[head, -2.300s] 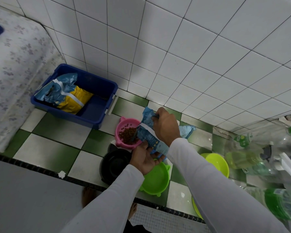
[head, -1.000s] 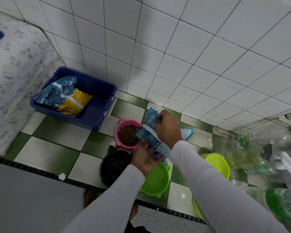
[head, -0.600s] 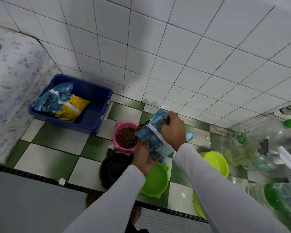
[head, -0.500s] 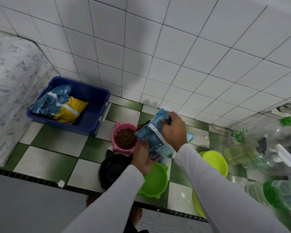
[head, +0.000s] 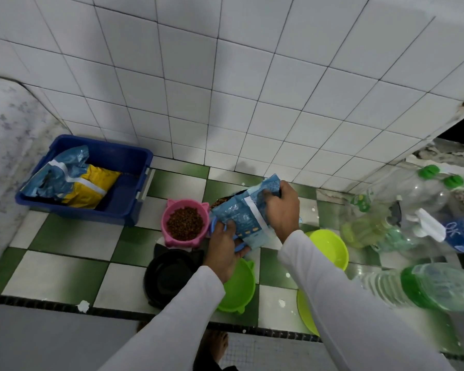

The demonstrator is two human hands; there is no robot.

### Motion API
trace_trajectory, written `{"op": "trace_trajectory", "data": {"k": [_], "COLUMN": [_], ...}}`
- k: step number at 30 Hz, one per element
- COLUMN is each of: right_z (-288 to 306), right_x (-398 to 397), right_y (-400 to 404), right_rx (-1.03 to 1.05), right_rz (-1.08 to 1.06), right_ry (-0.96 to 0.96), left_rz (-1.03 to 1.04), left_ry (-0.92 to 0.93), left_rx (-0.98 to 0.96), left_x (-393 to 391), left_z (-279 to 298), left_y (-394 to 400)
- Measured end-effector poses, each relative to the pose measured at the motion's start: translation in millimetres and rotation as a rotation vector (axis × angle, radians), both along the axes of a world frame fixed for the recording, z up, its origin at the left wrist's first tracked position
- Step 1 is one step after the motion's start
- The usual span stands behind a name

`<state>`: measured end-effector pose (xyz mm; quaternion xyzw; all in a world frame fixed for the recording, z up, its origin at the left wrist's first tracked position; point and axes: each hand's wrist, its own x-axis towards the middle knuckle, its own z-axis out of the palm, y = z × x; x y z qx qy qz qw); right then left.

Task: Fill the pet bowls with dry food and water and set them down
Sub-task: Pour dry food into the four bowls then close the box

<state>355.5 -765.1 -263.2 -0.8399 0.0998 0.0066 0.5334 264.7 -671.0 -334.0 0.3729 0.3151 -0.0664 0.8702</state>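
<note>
Head view, looking down on a green-and-white checkered floor (head: 65,271) at the foot of a white tiled wall (head: 225,89). Both hands hold a light-blue food bag (head: 245,214) at centre frame. The right hand (head: 283,210) has its grip clamped on the bag's upper right part, fingers curled over the folded top. The left hand (head: 223,250) has its grip closed on the bag's lower left corner from below. The bag is tilted with its open mouth toward the left (brown kibble shows inside the mouth), just beside the rim of the pink bowl (head: 185,223).

The pink bowl, with two small ear-shaped tabs, stands on the floor left of the bag and holds dry brown kibble (head: 185,222). Directly below it in the frame is a black bowl (head: 169,274), touching or nearly touching it. To the right of the black bowl, partly under the left forearm, is a green bowl (head: 239,287). A lime bowl (head: 330,249) lies right of the right wrist, and the edge of another lime bowl (head: 304,314) shows beneath the right sleeve.

At left of frame, a blue tub (head: 123,194) holds a blue-and-yellow bag (head: 73,180). At right of frame lie several clear plastic bottles (head: 413,194) with green caps.
</note>
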Motion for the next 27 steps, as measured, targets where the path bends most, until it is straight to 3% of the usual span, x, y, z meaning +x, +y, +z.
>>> {"op": "trace_trajectory", "data": {"k": [27], "right_z": [-1], "right_x": [-9], "right_y": [-57], "right_rx": [-0.062], "right_rz": [-0.072], "right_ry": [-0.011], "left_rz": [-0.078], "left_ry": [0.048], "left_rx": [-0.083], "left_x": [3], "left_z": [-4], "left_y": [-52]}}
